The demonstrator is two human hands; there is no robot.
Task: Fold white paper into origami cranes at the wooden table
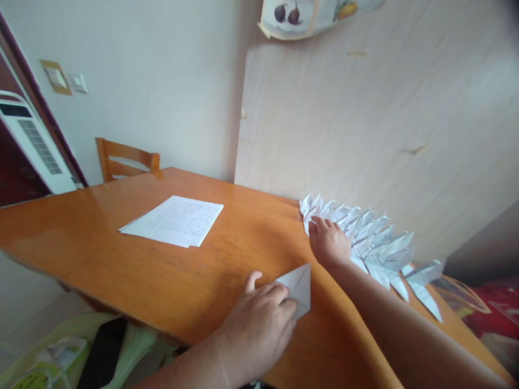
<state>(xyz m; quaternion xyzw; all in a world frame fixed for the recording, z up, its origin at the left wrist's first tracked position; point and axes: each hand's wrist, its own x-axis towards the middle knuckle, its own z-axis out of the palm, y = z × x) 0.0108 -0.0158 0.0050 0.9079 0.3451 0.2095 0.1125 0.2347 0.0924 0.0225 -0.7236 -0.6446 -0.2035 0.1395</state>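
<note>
Left hand [263, 324]: nearest, low over the desk [227, 265], fingers curled onto the left side of a folded sheet [300, 294], one finger lifted away.
Folded sheet: on the near part of the desk, pale, pointed at the top, crossed by creases.
Right hand [328, 237]: reaches the left end of the folded pieces [377, 232], fingers bent downward; I cannot tell whether they pinch anything.
In the way: the right forearm [373, 313] hides some of the folded pieces.
Folded pieces: thin paper with faint writing, sharp upright points packed in rows beside the board [365, 124].
Paper stack [174, 221]: flat, white, covered in lines of writing, well apart from both hands.
Surfaces: smooth, glossy orange-brown wood on the desk; pale grain on the board.
Behind: slatted wooden chair [130, 156], white appliance [38, 146].
</note>
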